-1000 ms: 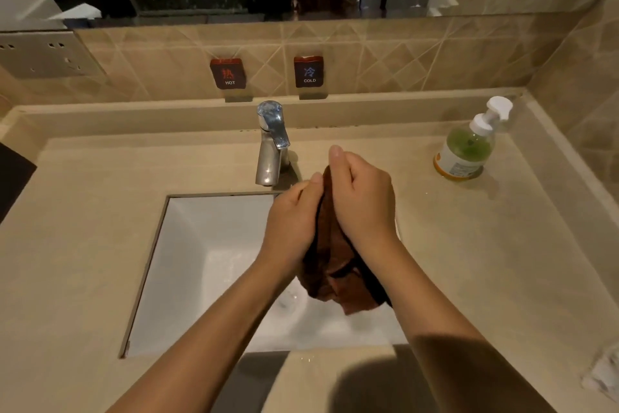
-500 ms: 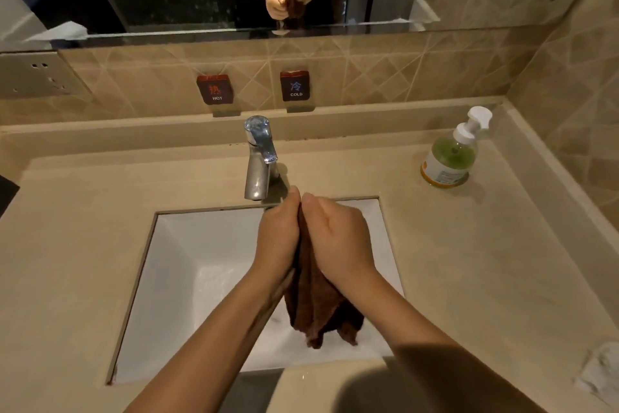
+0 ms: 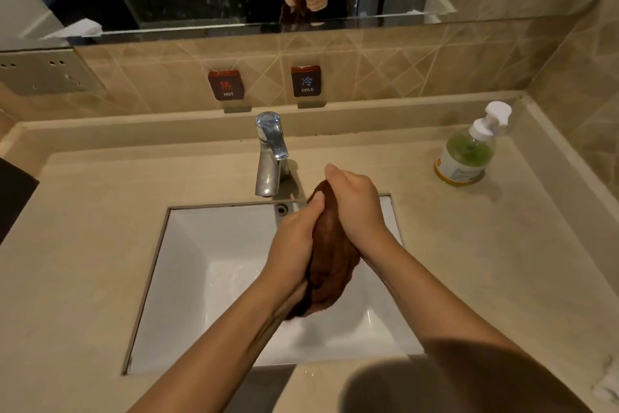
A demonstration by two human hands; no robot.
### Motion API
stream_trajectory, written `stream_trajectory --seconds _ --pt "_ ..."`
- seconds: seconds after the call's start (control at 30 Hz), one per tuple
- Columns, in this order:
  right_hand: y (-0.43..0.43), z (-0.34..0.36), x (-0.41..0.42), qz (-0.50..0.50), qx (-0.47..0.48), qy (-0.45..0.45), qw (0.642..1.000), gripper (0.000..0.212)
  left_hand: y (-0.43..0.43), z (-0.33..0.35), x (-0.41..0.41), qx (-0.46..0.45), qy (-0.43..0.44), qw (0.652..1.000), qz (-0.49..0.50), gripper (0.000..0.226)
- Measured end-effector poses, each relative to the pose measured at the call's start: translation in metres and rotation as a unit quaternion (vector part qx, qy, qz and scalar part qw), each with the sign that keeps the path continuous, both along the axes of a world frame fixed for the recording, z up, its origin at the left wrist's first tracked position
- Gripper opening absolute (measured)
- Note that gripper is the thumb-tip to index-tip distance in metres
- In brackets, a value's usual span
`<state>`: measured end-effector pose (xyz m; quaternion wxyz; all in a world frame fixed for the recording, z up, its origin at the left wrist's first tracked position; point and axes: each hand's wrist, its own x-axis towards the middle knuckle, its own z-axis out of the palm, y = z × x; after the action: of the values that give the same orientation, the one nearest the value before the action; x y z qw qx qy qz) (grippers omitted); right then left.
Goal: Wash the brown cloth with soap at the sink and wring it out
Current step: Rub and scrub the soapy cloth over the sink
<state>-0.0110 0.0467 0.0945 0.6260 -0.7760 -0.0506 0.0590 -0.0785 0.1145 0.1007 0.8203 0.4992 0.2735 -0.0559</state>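
Since earlier the brown terry cloth (image 3: 331, 262) has bunched thicker; left grip (image 3: 294, 245) and right grip (image 3: 358, 208) both clench it above the white rectangular sink (image 3: 207, 245). Hard twisting could spatter water onto the beige stone bench (image 3: 469, 262).

Brown cloth (image 3: 330, 258) bunched between both hands, above white sink (image 3: 207, 245)

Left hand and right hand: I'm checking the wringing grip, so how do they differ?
The left hand grips the brown cloth from its left side; the right hand grips from the right. The right hand reaches farther toward the tap than the left hand. Both hold the cloth bunched above the sink.
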Motion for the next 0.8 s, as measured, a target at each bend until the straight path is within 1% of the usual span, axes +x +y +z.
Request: stream_trajectory --seconds 0.07,0.13,0.2,0.23,0.33,0.37,0.43,0.47,0.53,0.6,0.67,0.73,0.8 --pt "-0.002 0.001 0.003 0.007 0.028 0.014 0.999 0.047 0.008 0.000 0.002 -0.046 -0.020 0.999 -0.006 0.035" --pt "-0.009 0.005 0.005 0.000 0.074 0.043 0.996 0.043 0.020 0.002 0.006 -0.063 -0.043 0.997 -0.015 0.040" --pt "-0.020 0.007 0.012 0.001 0.118 0.089 0.989 0.035 0.031 0.001 0.006 -0.034 -0.062 0.997 -0.042 0.042" --pt "-0.028 0.008 0.016 0.012 0.119 0.095 0.988 0.035 0.036 0.000 0.005 -0.011 -0.067 0.996 -0.054 0.040" --pt "-0.054 0.007 0.023 0.106 0.062 0.063 0.990 0.055 0.049 0.000 0.001 0.044 -0.062 0.995 -0.057 0.033" --pt "-0.062 0.006 0.025 0.138 0.030 0.054 0.989 0.053 0.053 0.000 0.001 0.059 -0.062 0.995 -0.052 0.031" --pt "-0.074 0.008 0.028 0.190 -0.038 0.046 0.980 0.033 0.058 -0.001 0.001 0.107 -0.062 0.991 -0.050 0.025" --pt "-0.078 0.009 0.030 0.211 -0.073 0.044 0.974 0.027 0.061 -0.001 0.001 0.133 -0.061 0.988 -0.052 0.024" --pt "-0.082 0.009 0.035 0.255 -0.118 0.076 0.957 0.016 0.065 0.001 0.002 0.168 -0.067 0.982 -0.058 0.024" --pt "-0.082 0.011 0.037 0.300 -0.143 0.108 0.937 0.021 0.069 0.002 0.004 0.190 -0.071 0.977 -0.065 0.023" --pt "-0.080 0.015 0.035 0.314 -0.164 0.101 0.930 0.018 0.071 0.003 0.005 0.205 -0.072 0.974 -0.063 0.023" --pt "-0.076 0.022 0.027 0.289 -0.155 0.076 0.942 0.032 0.072 0.001 0.007 0.241 -0.066 0.966 -0.058 0.026" --pt "-0.062 0.028 0.010 0.242 -0.143 0.024 0.959 0.043 0.067 -0.002 0.010 0.290 -0.048 0.955 -0.044 0.035"
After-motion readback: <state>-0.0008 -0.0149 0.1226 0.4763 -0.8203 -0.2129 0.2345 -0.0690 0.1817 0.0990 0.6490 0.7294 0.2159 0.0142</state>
